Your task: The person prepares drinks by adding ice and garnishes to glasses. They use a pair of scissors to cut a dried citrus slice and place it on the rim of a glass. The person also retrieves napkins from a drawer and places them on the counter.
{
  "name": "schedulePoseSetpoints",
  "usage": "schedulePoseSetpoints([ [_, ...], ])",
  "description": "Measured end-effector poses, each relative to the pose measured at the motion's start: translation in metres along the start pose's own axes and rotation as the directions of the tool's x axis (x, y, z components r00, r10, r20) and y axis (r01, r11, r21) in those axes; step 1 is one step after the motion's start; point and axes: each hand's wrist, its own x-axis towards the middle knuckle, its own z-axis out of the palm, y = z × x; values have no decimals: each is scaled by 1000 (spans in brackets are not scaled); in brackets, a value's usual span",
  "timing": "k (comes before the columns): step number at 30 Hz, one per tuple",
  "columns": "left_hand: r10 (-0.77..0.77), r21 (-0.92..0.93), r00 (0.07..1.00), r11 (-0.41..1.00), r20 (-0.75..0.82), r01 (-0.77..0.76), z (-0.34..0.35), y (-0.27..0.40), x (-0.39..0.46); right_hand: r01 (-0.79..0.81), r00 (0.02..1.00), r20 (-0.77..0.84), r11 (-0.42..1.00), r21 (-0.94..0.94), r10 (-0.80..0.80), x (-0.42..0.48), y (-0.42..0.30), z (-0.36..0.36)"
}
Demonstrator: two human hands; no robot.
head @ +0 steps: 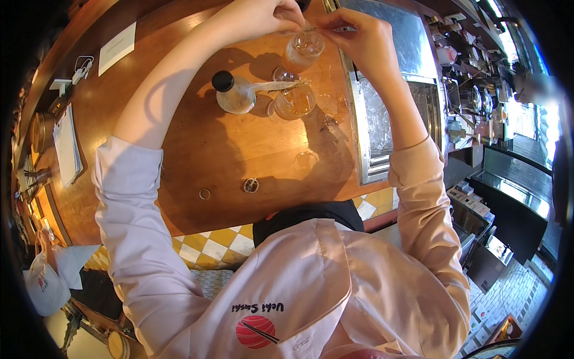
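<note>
Both hands meet at the top of the view, above a stemmed glass (305,48) with a drink and ice. My left hand (282,15) and my right hand (354,32) pinch a small, thin item between them at the glass's rim; what it is cannot be made out. Nearer to me stands a second stemmed glass (293,104) with an amber drink and a thin sprig at its rim. Left of the glasses is a clear bottle (237,96) with a black cap. A pale strip (273,86) lies between the bottle and the second glass.
A metal ice well (376,121) is set in the wooden counter (269,152) at the right. Near the front edge lie a ring (204,194) and a small round metal object (251,185). Papers (67,146) lie at the left. Another person (45,278) is at the lower left.
</note>
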Motion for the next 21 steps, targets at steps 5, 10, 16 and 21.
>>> schedulePoseSetpoints([
  [5, -33, 16, 999, 999, 16, 33, -7, -2, -3, 0, 1000, 21, 994, 114, -3, 0, 0, 1],
  [10, -27, -120, 997, 992, 73, 35, -19, -28, -15, -24, 999, -16, 976, 217, 29, 0, -15, -8],
  [16, -73, -131, 996, 988, 42, 78, -27, -36, -44, 32, 989, 146, 998, 58, -40, 6, -12, -16],
  [21, -332, -120, 886, 943, -322, 310, -38, 23, -93, 24, 999, 27, 992, 120, -27, -14, 26, -23],
])
